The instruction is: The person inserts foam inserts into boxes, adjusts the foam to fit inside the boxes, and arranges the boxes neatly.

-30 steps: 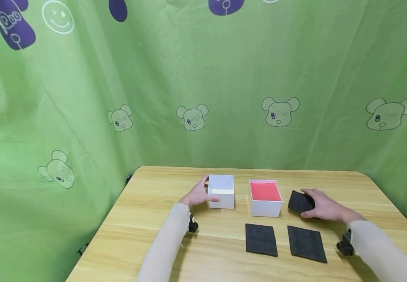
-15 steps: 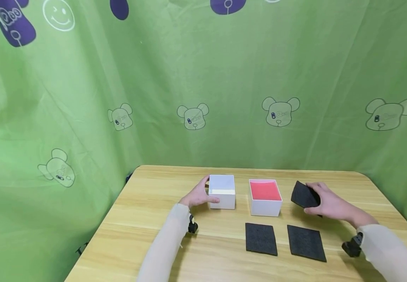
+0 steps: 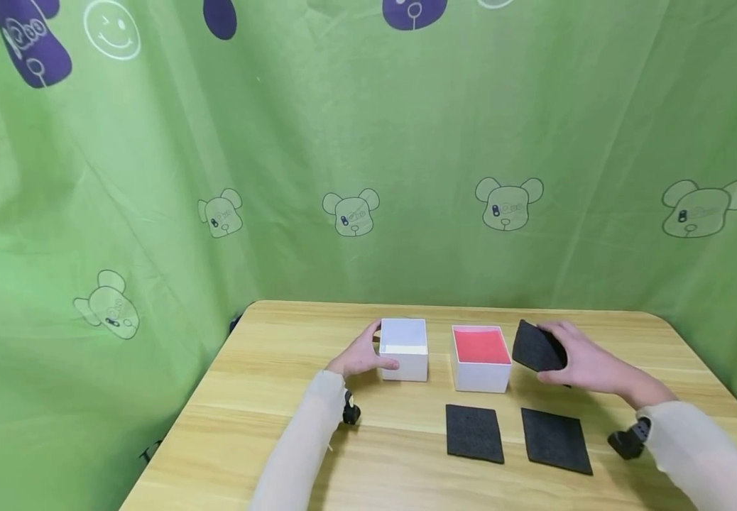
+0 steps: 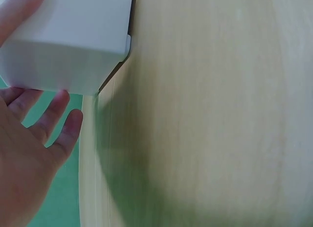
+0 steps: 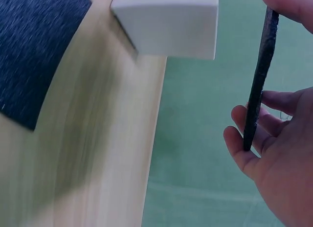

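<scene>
Green curtain printed with bear faces is hanging behind a light wooden desk [image 3: 279, 369] with rounded corners. From the head view, I am cupping my left hand [image 3: 361, 355] against the left wall of an empty white box [image 3: 403, 349], thumb on its near corner, fingers bent round the side. My right hand [image 3: 582, 363] is gripping a black pad [image 3: 534, 348], lifted off the desk and tilted, its lower edge pointing toward a second box [image 3: 480, 358] with a red floor, just left of the pad. My right hand is much the nearer to that box. Two more pads are lying flat on the near desk, one [image 3: 473, 433] left of the other [image 3: 555, 440]; they look square, matte and felt-like.

My left wrist view is showing smooth white card, a crisp box [image 4: 68, 41] corner, my fingers [image 4: 49, 124] loosely spread at its side.

My right wrist view is catching the pad [image 5: 259, 75] edge-on, thin and stiff, standing nearly upright, pinched between thumb and fingers [image 5: 249, 144], with the box [image 5: 168, 21] to its left.
</scene>
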